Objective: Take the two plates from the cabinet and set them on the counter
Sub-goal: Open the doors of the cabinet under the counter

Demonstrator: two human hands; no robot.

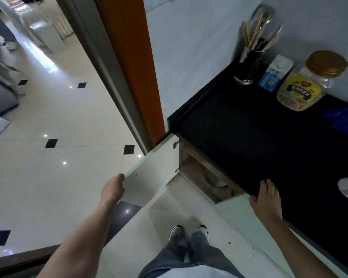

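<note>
Head view, left hand grip closed on cabinet door edge, right hand flat, fingers spread on counter, possibly plates inside.

The cabinet door stands swung wide, leaving the opening reachable; the table overhangs it above.

Plates in cabinet under counter.
</note>
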